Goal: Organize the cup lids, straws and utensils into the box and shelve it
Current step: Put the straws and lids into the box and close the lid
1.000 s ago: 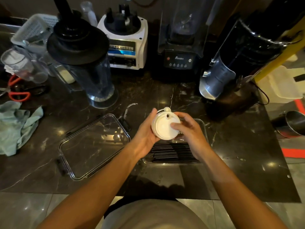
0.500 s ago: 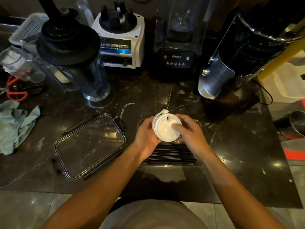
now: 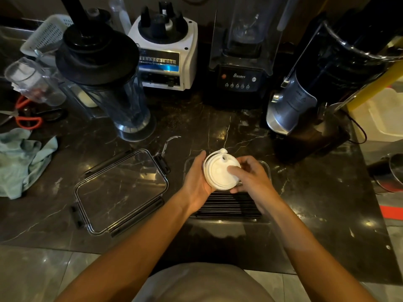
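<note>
A stack of white cup lids (image 3: 219,174) is held tilted above a clear plastic box (image 3: 267,171) on the dark marble counter. My left hand (image 3: 195,182) cups the stack from the left and underneath. My right hand (image 3: 250,177) grips its right side with the thumb lying on the top lid. Black straws (image 3: 226,207) lie side by side in the near half of the box. The box's clear lid (image 3: 120,192), with black clasps, lies flat to the left. A clear plastic utensil (image 3: 169,143) rests just behind that lid.
Blenders stand along the back: a clear jar (image 3: 122,101), a white base (image 3: 165,51), a black unit (image 3: 239,79), and a dark grinder (image 3: 305,99) at right. A teal cloth (image 3: 19,162) and orange scissors (image 3: 26,120) lie at left. A metal cup (image 3: 390,173) sits far right.
Both hands have kept hold of the lid stack over the box and lowered it slightly toward the box; the right thumb has shifted across the top lid.
</note>
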`<act>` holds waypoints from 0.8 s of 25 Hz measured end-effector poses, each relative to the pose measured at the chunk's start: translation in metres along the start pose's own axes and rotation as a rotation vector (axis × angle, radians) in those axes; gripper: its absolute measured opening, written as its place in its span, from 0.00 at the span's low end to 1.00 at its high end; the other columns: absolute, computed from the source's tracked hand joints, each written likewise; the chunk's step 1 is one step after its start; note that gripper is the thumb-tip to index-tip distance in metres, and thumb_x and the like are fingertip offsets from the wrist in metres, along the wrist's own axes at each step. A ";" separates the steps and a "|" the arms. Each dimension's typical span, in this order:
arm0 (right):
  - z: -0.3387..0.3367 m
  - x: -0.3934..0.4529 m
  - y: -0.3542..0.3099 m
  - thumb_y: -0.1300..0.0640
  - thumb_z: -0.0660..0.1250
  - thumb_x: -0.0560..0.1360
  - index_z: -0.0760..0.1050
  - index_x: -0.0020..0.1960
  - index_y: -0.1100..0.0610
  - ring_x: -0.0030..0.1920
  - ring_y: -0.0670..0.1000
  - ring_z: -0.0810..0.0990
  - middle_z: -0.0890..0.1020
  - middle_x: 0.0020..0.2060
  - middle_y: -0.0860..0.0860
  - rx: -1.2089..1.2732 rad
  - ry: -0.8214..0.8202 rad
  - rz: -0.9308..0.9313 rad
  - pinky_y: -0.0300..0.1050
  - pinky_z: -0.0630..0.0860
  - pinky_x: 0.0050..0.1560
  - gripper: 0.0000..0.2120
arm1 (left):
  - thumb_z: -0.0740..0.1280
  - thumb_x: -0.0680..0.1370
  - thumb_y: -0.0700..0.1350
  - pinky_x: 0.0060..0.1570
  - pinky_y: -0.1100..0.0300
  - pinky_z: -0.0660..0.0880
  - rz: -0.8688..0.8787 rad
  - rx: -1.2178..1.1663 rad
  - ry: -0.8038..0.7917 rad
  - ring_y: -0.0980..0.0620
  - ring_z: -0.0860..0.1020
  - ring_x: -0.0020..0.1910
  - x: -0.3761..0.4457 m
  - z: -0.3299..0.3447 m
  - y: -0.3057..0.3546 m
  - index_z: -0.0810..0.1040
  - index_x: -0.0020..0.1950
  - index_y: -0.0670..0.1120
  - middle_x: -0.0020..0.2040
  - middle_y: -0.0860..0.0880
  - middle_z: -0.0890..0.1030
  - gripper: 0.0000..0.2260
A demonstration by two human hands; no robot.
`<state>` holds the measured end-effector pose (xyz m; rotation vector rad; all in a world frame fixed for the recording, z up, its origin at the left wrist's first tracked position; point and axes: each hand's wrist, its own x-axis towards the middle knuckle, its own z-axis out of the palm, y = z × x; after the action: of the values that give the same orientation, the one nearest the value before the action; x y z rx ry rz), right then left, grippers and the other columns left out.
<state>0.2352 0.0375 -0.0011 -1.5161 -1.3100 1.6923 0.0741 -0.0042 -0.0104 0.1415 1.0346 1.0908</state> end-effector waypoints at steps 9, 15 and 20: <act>0.003 0.008 0.024 0.50 0.76 0.75 0.77 0.59 0.52 0.47 0.49 0.86 0.85 0.51 0.51 -0.037 0.055 0.071 0.41 0.81 0.37 0.15 | 0.64 0.85 0.50 0.67 0.41 0.76 0.067 0.199 0.282 0.41 0.81 0.65 -0.014 0.007 -0.020 0.78 0.68 0.40 0.64 0.38 0.83 0.17; 0.009 0.020 0.027 0.49 0.72 0.78 0.80 0.56 0.47 0.49 0.46 0.84 0.85 0.49 0.46 -0.188 -0.010 0.056 0.38 0.81 0.39 0.07 | 0.66 0.83 0.46 0.61 0.51 0.78 -0.012 0.166 0.489 0.47 0.81 0.59 -0.017 0.010 -0.025 0.77 0.70 0.43 0.62 0.44 0.83 0.16; 0.018 0.034 0.024 0.51 0.70 0.79 0.82 0.61 0.53 0.45 0.43 0.86 0.87 0.49 0.47 -0.247 -0.114 0.029 0.36 0.80 0.38 0.12 | 0.65 0.83 0.43 0.57 0.55 0.77 -0.033 0.141 0.611 0.46 0.79 0.60 -0.014 0.021 -0.027 0.74 0.73 0.42 0.65 0.43 0.81 0.18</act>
<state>0.2146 0.0515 -0.0391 -1.6006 -1.6136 1.7070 0.1071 -0.0209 -0.0052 -0.1058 1.6549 1.0532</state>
